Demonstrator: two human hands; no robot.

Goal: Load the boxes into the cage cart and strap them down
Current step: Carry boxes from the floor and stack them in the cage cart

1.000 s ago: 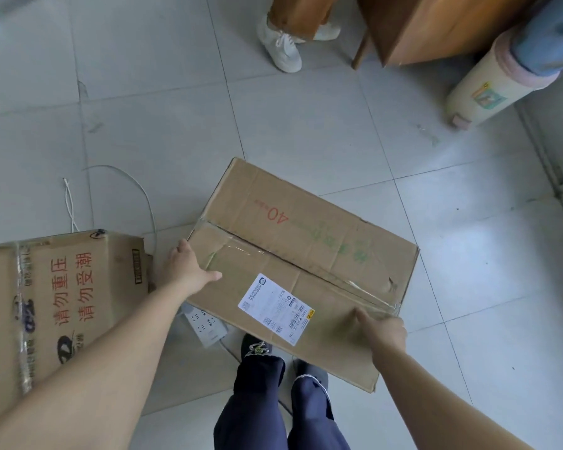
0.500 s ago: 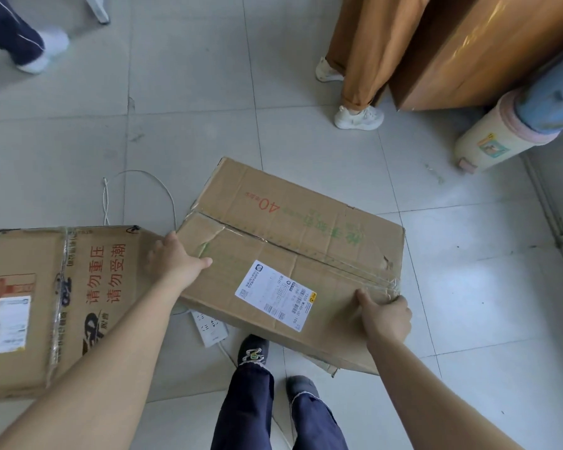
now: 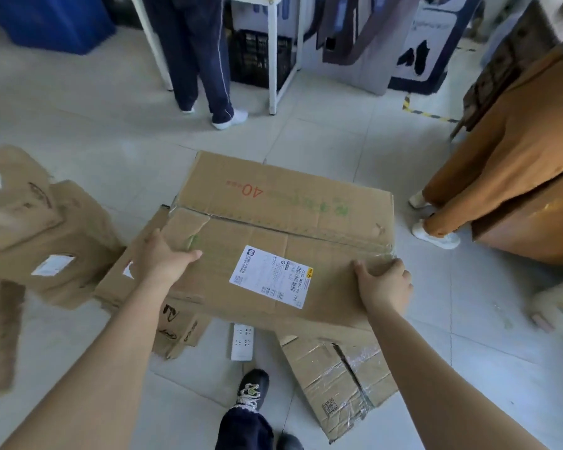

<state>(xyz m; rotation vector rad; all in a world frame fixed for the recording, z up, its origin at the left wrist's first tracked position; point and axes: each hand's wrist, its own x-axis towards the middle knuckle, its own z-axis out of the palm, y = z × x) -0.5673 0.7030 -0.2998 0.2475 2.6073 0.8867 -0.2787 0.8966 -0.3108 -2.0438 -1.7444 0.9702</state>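
Observation:
A large taped cardboard box (image 3: 306, 209) with a white shipping label and a red "40" hangs in front of me, lifted off the floor. My left hand (image 3: 165, 258) grips its left edge, thumb on top. My right hand (image 3: 384, 284) grips its right near corner, fingers curled over the taped seam. No cage cart is in view.
More cardboard boxes stand at the left (image 3: 39, 235) and lie on the floor below (image 3: 335, 375), beside a white power strip (image 3: 242, 341). A person in brown trousers (image 3: 488, 190) stands at the right. Another person (image 3: 202, 60) stands by a white table frame ahead. My shoe (image 3: 252, 388) is below.
I have lifted the box up and carried it forward while my view rose. More boxes, a table and people's legs have come into sight. Both hands keep their hold.

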